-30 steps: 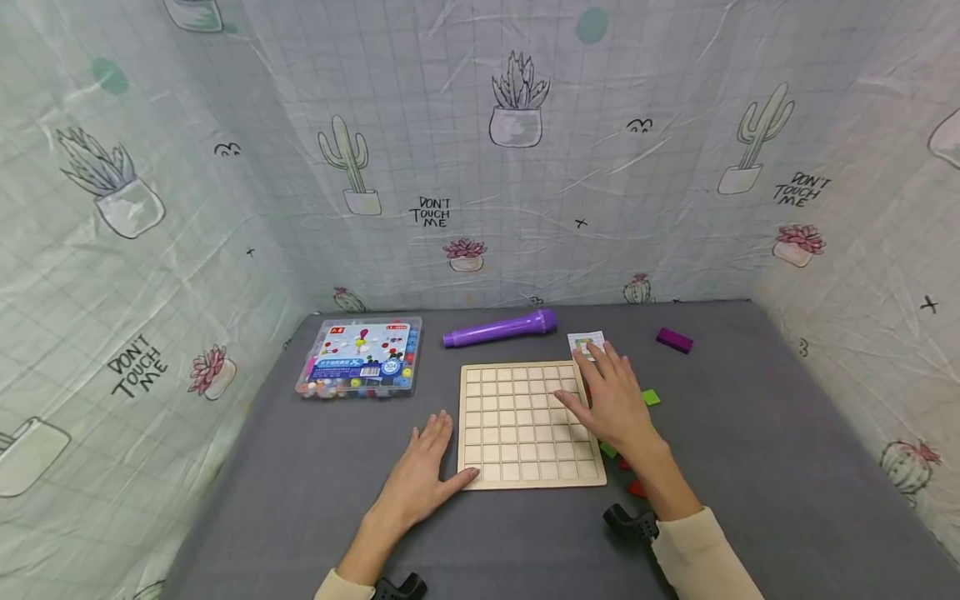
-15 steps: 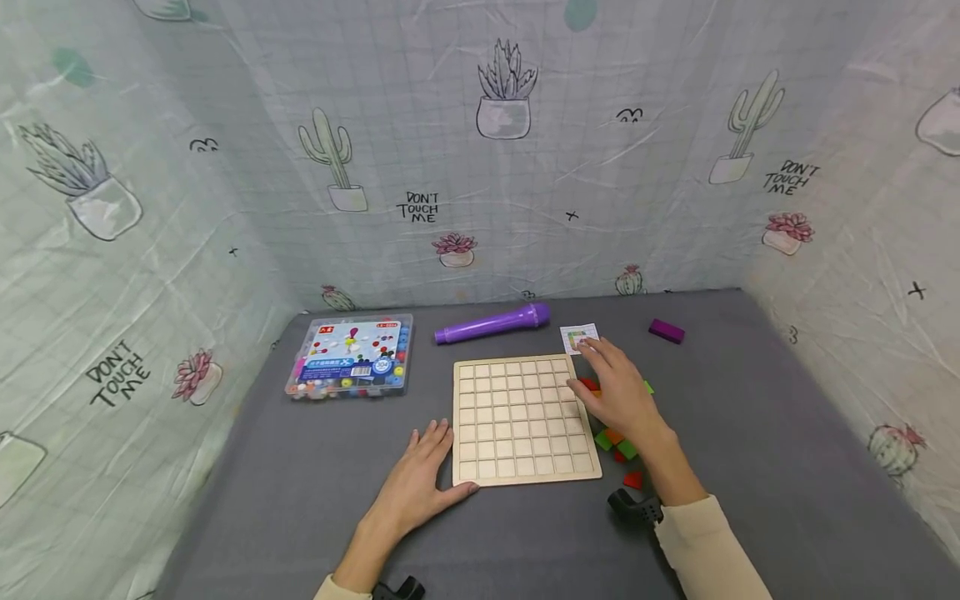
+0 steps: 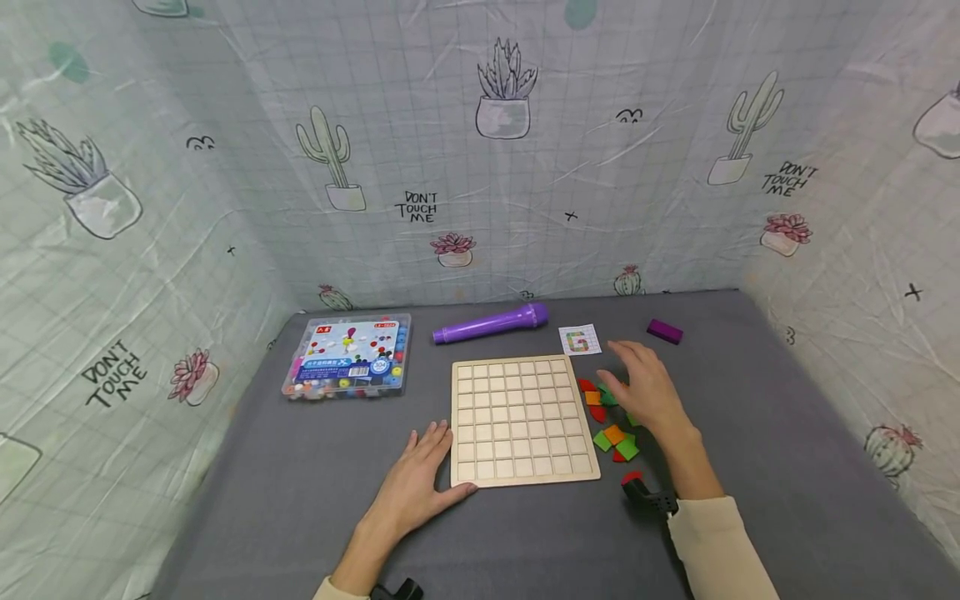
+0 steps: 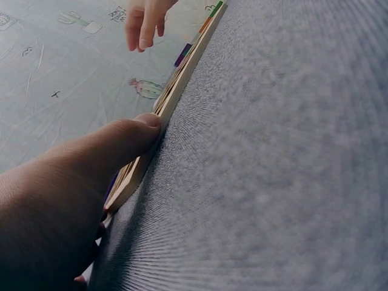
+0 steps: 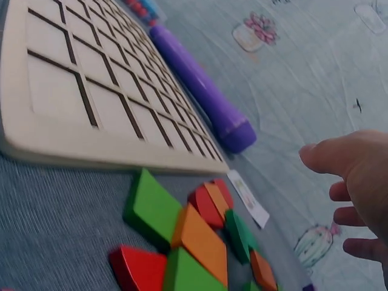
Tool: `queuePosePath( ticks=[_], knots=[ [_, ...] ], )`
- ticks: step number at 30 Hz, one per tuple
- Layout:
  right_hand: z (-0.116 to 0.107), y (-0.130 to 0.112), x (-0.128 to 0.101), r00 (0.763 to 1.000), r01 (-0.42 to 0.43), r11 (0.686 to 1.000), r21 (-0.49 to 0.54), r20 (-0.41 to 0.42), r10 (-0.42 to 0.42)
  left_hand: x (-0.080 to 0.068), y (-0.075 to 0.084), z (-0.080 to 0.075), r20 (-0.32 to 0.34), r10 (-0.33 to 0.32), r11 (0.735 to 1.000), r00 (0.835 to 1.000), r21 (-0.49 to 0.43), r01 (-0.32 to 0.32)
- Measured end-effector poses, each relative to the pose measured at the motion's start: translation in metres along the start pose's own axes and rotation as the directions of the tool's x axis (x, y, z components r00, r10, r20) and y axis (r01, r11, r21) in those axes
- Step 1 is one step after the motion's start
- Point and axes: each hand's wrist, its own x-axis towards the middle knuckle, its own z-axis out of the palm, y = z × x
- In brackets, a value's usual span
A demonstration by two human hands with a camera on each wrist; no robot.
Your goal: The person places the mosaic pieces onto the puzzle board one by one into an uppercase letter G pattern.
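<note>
Resting flat on the grey cloth table (image 3: 750,433), the left hand (image 3: 416,479), fingers straight and holding nothing, thumb touching the near left corner of the pale wooden grid board (image 3: 517,417). Lying flat in the middle of the table, that board, with its little square pockets showing bare wood. Hovering just right of the board, the right hand (image 3: 645,392), fingers loosely spread apart and gripping nothing, right above a little pile of red, orange and green flat wooden tiles (image 3: 611,429). Sitting beside the board's right edge, that pile, tiles partly on top of each other. Lying behind the board, a purple plastic tube (image 3: 491,325), a small white card with a coloured letter (image 3: 580,340) and a small purple block (image 3: 664,332). Sitting far left, a clear plastic box of coloured beads (image 3: 348,357).
</note>
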Motion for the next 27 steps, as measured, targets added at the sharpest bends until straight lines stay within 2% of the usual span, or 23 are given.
queuePosePath(
  ticks=[9, 13, 19, 27],
  knots=[
    [0.001, 0.018, -0.006, 0.995, -0.069, 0.997, -0.024, 0.068, 0.071, -0.002, 0.000, 0.001, -0.008, 0.005, 1.000, 1.000, 0.005, -0.005],
    [0.002, 0.024, -0.009, 0.989, -0.049, 0.998, -0.024, 0.136, 0.052, -0.001, 0.000, 0.000, -0.011, 0.008, 1.000, 1.000, 0.011, -0.008],
    [0.003, 0.029, -0.010, 0.966, -0.028, 1.000, 0.004, 0.257, 0.026, 0.000, -0.001, 0.001, -0.016, 0.013, 1.000, 1.000, 0.020, -0.013],
    [0.004, 0.033, -0.012, 0.945, -0.040, 0.997, 0.071, 0.328, 0.015, -0.001, -0.002, 0.002, -0.015, 0.012, 1.000, 1.000, 0.015, -0.012]
  ],
)
